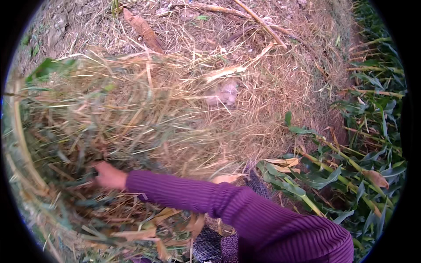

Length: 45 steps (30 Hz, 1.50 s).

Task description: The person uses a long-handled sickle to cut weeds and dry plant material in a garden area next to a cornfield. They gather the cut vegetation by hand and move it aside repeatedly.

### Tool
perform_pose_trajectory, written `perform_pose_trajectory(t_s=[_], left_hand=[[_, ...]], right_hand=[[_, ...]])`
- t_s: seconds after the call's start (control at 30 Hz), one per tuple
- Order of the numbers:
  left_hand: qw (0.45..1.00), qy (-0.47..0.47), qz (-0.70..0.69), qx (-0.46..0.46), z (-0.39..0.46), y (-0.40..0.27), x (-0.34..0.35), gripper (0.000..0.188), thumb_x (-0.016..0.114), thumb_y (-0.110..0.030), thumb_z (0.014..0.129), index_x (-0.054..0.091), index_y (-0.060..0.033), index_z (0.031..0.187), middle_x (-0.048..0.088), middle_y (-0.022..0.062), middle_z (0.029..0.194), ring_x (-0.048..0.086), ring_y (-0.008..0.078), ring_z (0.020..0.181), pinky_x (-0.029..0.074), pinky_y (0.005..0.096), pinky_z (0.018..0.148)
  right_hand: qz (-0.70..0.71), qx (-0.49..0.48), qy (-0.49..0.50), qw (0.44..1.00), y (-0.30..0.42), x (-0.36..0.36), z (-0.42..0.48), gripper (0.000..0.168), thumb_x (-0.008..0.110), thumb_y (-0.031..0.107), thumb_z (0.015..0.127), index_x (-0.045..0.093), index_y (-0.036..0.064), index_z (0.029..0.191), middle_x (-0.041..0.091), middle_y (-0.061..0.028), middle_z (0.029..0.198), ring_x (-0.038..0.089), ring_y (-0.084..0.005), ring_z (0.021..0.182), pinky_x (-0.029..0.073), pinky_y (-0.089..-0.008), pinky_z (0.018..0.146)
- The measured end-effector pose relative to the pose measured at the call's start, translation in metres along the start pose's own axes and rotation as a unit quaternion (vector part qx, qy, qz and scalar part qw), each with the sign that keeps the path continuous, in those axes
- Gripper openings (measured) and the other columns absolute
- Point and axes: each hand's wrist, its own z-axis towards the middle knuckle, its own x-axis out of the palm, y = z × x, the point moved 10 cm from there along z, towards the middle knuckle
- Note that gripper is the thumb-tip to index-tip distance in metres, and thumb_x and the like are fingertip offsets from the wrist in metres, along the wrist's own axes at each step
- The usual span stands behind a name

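Observation:
My right hand [108, 176] reaches left across the view from a ribbed purple sleeve [184, 190]. It is blurred, and its fingers go down into a heap of dry straw and leaves [108, 210], which hides whether they grip anything. Around the hand lie loose grass stems [141, 131], tan dried husks [135, 234] and dull green leaves. My left hand is out of view; a scrap of purple cloth [141, 259] shows at the bottom edge. Patterned dark cloth [207, 243] of my clothing shows below the sleeve.
Cut green corn stalks [348, 174] with leaves lie along the right side. Beyond the straw, a brown flat piece [143, 29], perhaps wood or bark, and a thin stick [263, 23] rest on the littered soil. A pale lump [227, 93] sits amid the straw. A long pale stalk [24, 144] curves at far left.

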Motion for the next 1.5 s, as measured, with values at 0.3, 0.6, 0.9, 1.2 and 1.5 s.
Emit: perform_pose_trajectory(t_s=[0.3, 0.6, 0.9, 1.2, 1.5], left_hand=[[0.928, -0.085, 0.255, 0.257, 0.099, -0.091, -0.004, 0.08, 0.056, 0.006, 0.074, 0.01, -0.0137, 0.137, 0.033, 0.0184, 0.13, 0.038, 0.0302, 0.116, 0.037, 0.0393, 0.096], [0.739, 0.045, 0.577, 0.346, 0.106, -0.021, 0.203, 0.082, 0.061, -0.006, 0.073, 0.011, -0.0102, 0.137, 0.044, 0.0215, 0.112, 0.046, 0.0326, 0.101, 0.037, 0.0412, 0.087], [0.603, 0.091, 0.695, 0.381, 0.181, 0.018, 0.274, 0.08, 0.063, -0.013, 0.073, 0.013, -0.0037, 0.134, 0.048, 0.0249, 0.105, 0.054, 0.0338, 0.09, 0.046, 0.0377, 0.077], [0.624, 0.15, 0.643, 0.418, 0.169, 0.02, 0.28, 0.073, 0.057, -0.019, 0.078, 0.013, -0.0061, 0.135, 0.044, 0.0268, 0.113, 0.049, 0.0378, 0.098, 0.043, 0.041, 0.081], [0.72, 0.103, 0.556, 0.401, 0.101, -0.011, 0.21, 0.071, 0.054, -0.02, 0.083, 0.008, -0.0163, 0.138, 0.025, 0.0262, 0.131, 0.036, 0.0394, 0.117, 0.038, 0.0454, 0.093]], right_hand=[[-0.156, 0.12, -0.003, 0.98, -0.113, -0.029, 0.059, 0.053, 0.064, 0.031, 0.071, 0.047, 0.006, 0.114, 0.057, -0.0171, 0.103, 0.058, -0.0339, 0.085, 0.047, -0.04, 0.073], [0.056, 0.436, -0.408, 0.801, -0.205, -0.308, -0.366, 0.012, 0.058, 0.006, 0.078, 0.058, 0.004, 0.09, 0.059, -0.008, 0.081, 0.058, -0.0142, 0.068, 0.052, -0.0243, 0.065], [0.237, 0.281, -0.707, 0.604, -0.253, -0.426, -0.555, 0.076, 0.07, 0.034, 0.069, 0.028, 0.012, 0.128, 0.033, -0.0129, 0.13, 0.028, -0.0285, 0.123, 0.019, -0.052, 0.099], [0.219, 0.25, -0.592, 0.734, -0.232, -0.494, -0.409, 0.067, 0.068, 0.014, 0.068, 0.036, -0.002, 0.125, 0.046, -0.0181, 0.121, 0.053, -0.0267, 0.099, 0.043, -0.0372, 0.084], [0.226, 0.27, -0.518, 0.78, -0.145, -0.364, -0.396, 0.019, 0.049, 0.001, 0.08, 0.045, 0.0, 0.098, 0.052, -0.0077, 0.076, 0.046, -0.0083, 0.046, 0.038, -0.0185, 0.033]])
